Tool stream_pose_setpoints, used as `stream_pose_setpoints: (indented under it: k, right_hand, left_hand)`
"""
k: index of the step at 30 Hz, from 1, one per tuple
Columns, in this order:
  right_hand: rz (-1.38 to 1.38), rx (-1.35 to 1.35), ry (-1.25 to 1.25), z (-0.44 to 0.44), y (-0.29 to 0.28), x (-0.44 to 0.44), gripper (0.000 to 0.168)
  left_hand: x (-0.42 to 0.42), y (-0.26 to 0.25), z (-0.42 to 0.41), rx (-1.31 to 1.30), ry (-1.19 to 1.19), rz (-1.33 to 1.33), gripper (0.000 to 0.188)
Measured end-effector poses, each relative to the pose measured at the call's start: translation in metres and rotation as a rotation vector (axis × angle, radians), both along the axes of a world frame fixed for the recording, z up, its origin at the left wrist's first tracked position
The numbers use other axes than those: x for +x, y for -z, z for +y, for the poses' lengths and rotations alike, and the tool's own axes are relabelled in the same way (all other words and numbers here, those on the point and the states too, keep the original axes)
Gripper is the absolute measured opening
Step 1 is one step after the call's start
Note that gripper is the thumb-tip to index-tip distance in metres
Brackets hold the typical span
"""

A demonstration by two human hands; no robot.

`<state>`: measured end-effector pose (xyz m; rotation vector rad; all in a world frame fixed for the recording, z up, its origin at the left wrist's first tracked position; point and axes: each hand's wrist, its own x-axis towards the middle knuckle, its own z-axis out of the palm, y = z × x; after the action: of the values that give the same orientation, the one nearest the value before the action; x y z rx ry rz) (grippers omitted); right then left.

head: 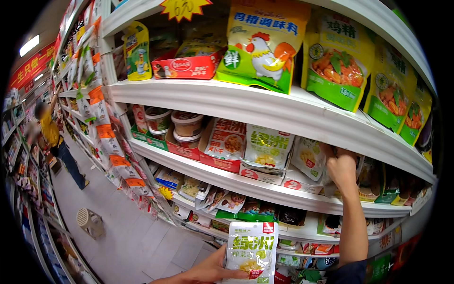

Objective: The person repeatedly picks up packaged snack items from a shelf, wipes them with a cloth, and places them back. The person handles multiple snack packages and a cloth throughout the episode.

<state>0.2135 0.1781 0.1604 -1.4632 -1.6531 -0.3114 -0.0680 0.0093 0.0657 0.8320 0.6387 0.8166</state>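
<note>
My left hand [212, 267] grips a white and green food packet [251, 248] upright at the bottom of the view, thumb across its front. My right hand [341, 168] reaches under a shelf edge into a display box [301, 183] on the middle shelf. Its fingertips are partly hidden by the shelf above and packets there, so its hold is unclear. Beside that hand leans a similar small packet [308, 159]. Further left stand a larger white and green packet [269, 147] and a red and white packet [226, 140] in their boxes.
Above, the white shelf edge [248, 103] carries chicken-seasoning bags [262, 46]. Lidded tubs [186, 124] stand at left on the middle shelf. Orange-topped packets [106, 131] hang at the shelf's end. A plastic stool [90, 223] and a person in yellow [51, 129] are in the aisle.
</note>
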Motion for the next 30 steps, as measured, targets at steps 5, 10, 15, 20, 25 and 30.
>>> stream_pose_setpoints:
  k: [5, 10, 15, 20, 25, 30]
  right_hand:
    - [-0.142, -0.243, 0.014, 0.003, -0.01, 0.006, 0.05]
    - [-0.312, -0.228, 0.124, 0.009, -0.01, 0.009, 0.055]
    - [-0.47, -0.087, 0.119, 0.015, -0.012, 0.012, 0.043]
    - [-0.484, -0.09, 0.124, 0.02, -0.014, 0.019, 0.04]
    - [-0.409, 0.014, 0.08, 0.025, -0.017, 0.018, 0.029]
    - [-0.265, 0.079, 0.003, 0.049, -0.009, 0.058, 0.033]
  left_hand:
    - [-0.005, 0.014, -0.002, 0.019, 0.004, -0.054, 0.078]
    - [-0.013, 0.034, -0.001, 0.038, 0.024, 0.183, 0.083]
    - [-0.013, 0.026, 0.0, -0.039, 0.038, 0.22, 0.082]
    - [-0.008, 0.025, 0.001, -0.025, 0.051, 0.21, 0.081]
    - [-0.006, 0.022, 0.001, -0.032, 0.046, 0.23, 0.079]
    - [-0.004, 0.022, -0.002, -0.03, 0.049, 0.217, 0.079]
